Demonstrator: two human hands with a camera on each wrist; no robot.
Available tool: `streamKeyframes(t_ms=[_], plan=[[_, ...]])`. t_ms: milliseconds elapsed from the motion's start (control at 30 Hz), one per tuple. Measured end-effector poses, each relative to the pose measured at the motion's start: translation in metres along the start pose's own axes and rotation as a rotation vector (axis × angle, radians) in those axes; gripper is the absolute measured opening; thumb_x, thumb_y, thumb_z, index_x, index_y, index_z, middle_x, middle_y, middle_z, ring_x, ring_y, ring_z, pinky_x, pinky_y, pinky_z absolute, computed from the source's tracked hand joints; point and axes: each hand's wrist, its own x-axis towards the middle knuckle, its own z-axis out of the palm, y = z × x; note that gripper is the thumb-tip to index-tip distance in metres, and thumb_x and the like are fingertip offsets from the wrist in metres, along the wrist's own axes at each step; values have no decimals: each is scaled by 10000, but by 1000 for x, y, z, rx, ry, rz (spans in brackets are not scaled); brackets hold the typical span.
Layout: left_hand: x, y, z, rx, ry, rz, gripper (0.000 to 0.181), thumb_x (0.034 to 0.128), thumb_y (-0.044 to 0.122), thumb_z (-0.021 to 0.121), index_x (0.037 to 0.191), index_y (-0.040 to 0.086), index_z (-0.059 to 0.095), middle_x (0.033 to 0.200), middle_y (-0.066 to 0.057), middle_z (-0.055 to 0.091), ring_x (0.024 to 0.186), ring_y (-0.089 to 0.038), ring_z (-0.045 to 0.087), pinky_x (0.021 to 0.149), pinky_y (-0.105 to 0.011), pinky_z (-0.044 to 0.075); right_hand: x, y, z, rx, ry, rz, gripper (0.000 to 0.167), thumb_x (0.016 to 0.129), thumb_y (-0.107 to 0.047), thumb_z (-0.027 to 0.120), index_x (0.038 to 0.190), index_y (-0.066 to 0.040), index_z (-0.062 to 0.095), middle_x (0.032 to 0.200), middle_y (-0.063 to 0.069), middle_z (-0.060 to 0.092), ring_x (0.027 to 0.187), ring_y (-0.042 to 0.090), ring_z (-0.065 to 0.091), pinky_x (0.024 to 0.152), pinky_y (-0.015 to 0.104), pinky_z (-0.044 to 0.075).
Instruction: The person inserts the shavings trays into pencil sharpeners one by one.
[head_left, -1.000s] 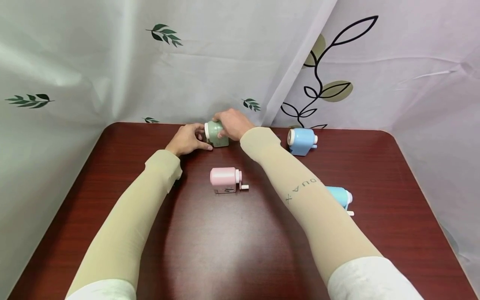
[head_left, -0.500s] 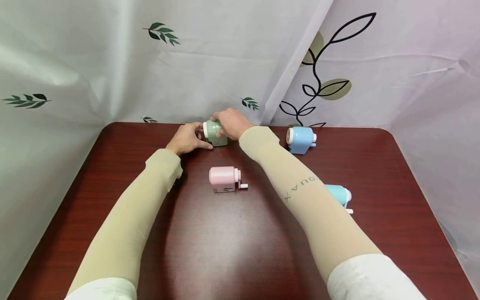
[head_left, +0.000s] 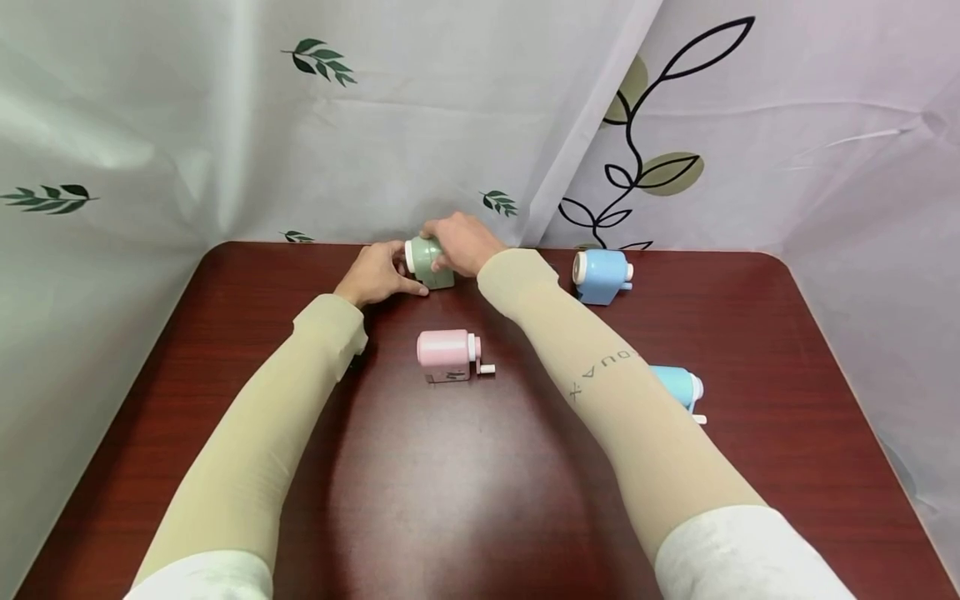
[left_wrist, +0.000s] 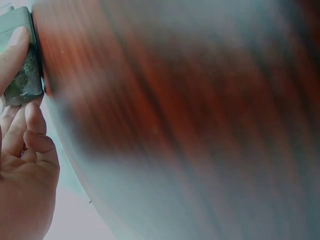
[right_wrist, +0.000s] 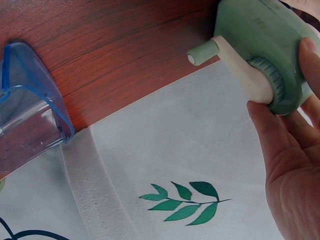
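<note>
Green sharpener: the green pencil sharpener [head_left: 431, 257] is near the counter's [head_left: 420, 483] far edge, left of that edge's middle; I cannot tell whether its base bears fully on the wood.
Right hand: the right hand [head_left: 467, 242] grasps the rounded body, thumb and fingers on opposite sides, a fingertip beside the root of the crank [right_wrist: 245, 72].
Left hand: the left hand [head_left: 375, 277] grasps the other end, its thumb along the lower case [left_wrist: 24, 82], near the white cap [head_left: 409, 257].
Weight: probably light, likely hollow plastic.
Stiffness: the shell looks rigid and should not give under a firm pinch.
Slip: the glossy, curved top may slide; the flatter lower sides should hold better.
Weak spot: the thin crank arm looks easiest to strain, so it makes a poor handle.
Best hold: across the body, clear of crank and cap.
Neighbour: the pink sharpener [head_left: 444, 348] stands nearer the counter's middle, its crank toward the right edge.
</note>
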Motion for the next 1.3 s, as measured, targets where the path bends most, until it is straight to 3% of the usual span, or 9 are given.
streamKeyframes(t_ms=[700, 1033, 1167, 1300], plan=[[2, 5, -1, 30, -18, 21, 493, 713, 260, 935, 1031, 68, 612, 826, -84, 577, 788, -229, 525, 705, -342, 405, -1, -2, -2, -1, 0, -1, 538, 908, -259, 757, 1391, -100, 581, 1322, 80, 639, 1161, 250, 590, 994, 353, 463], [3, 7, -3, 65, -22, 29, 466, 717, 254, 933, 971, 65, 592, 813, -87, 582, 763, -238, 538, 689, -342, 419, 0, -4, -1, 16, 15, 12, 528, 907, -255, 764, 1378, -94, 590, 1278, 77, 656, 1074, 225, 608, 931, 347, 483], [3, 8, -2, 76, -36, 13, 496, 736, 247, 921, 1048, 39, 597, 875, -111, 603, 815, -258, 553, 738, -363, 437, -1, -3, 0, 23, 22, 6, 522, 905, -258, 766, 1369, -92, 591, 1249, 80, 666, 1042, 223, 613, 910, 344, 489], [3, 12, -2, 80, -62, -11, 607, 756, 240, 901, 1213, 9, 576, 1041, -149, 637, 947, -293, 573, 859, -415, 460, -3, -2, 1, 19, 33, -11, 524, 904, -251, 767, 1367, -85, 585, 1240, 91, 665, 1036, 239, 610, 900, 352, 490]])
